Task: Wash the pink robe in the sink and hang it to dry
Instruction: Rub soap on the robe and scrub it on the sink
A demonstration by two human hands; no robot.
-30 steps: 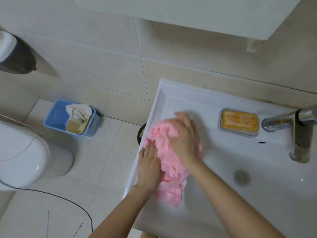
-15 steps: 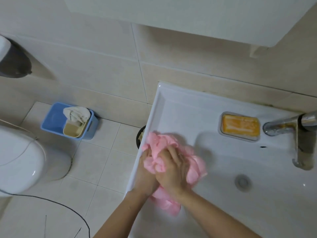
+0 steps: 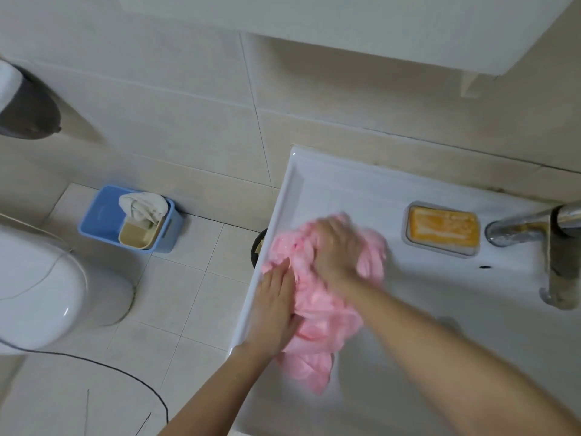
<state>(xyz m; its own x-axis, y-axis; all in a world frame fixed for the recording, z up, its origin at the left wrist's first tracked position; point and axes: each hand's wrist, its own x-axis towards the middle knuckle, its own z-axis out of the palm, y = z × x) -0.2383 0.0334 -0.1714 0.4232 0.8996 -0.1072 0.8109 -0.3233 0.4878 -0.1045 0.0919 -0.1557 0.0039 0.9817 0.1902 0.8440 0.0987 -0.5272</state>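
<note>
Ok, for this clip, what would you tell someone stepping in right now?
Left hand: flat, pressing the pink robe down by the left rim of the sink.
Right hand: on top of the robe, blurred; grip unclear.
Orange soap lies in the dish beside the tap; no water stream visible.
Done: robe bunched in the sink, scrubbing under way.
Left: finish washing, wring out, hang to dry.

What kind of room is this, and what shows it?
Most likely a home bathroom: a white toilet stands on the tiled floor at the left, a sink with a metal tap sits against the tiled wall, and a bar of soap lies in a dish on it.
</note>
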